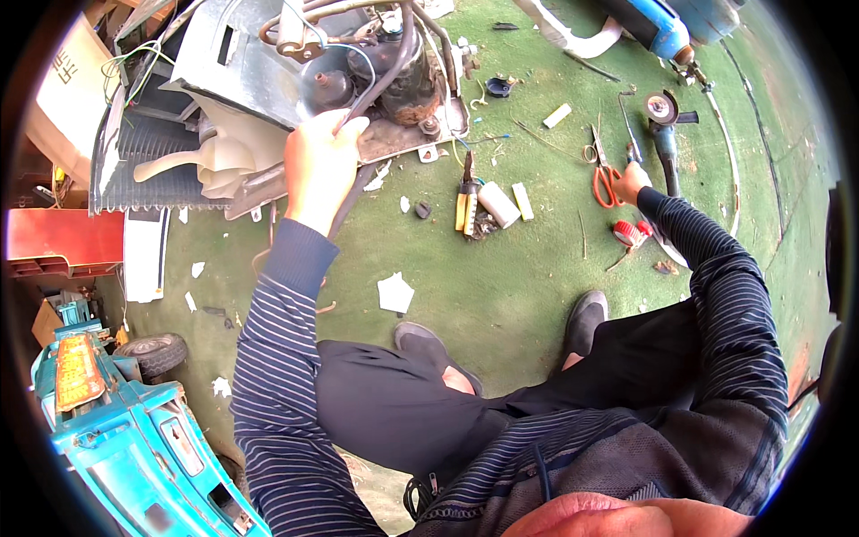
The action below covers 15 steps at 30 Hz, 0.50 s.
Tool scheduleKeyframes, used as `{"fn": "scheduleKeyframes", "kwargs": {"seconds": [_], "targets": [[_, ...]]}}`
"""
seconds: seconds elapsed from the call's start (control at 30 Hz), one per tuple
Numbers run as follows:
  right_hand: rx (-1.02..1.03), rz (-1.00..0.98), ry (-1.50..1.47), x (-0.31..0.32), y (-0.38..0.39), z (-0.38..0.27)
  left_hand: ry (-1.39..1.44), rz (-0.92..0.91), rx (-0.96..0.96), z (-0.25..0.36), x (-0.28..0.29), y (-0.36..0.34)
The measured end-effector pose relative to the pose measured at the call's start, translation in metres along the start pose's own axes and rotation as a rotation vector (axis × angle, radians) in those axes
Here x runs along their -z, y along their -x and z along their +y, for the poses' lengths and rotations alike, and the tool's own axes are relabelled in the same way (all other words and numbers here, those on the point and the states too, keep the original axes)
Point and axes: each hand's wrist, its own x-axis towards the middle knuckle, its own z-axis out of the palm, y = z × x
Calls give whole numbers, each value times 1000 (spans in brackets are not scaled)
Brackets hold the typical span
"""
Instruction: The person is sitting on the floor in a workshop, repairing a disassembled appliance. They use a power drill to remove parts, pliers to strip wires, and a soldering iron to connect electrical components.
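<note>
At the upper left, my left hand is closed around a dark bent pipe of an opened air-conditioner unit. Behind the pipe sits a dark round compressor; a beige plastic fan and a finned coil are left of the hand. Out to the right, my right hand is closed on a slim tool with a blue part and a thin metal tube bent at its tip. Its grip is partly hidden by my fingers. Scissors with orange handles lie just beside this hand.
An angle grinder, a red-and-white gauge, yellow-handled pliers and a white cylinder lie on the green floor. Blue tanks stand at the upper right. A turquoise machine occupies the lower left.
</note>
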Motion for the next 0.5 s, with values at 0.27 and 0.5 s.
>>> {"fn": "scheduleKeyframes", "kwargs": {"seconds": [0.27, 0.5], "targets": [[266, 112, -104, -12, 21, 0, -2, 39, -61, -3, -12, -6], [285, 239, -184, 23, 49, -37, -60, 33, -77, -2, -10, -5]]}}
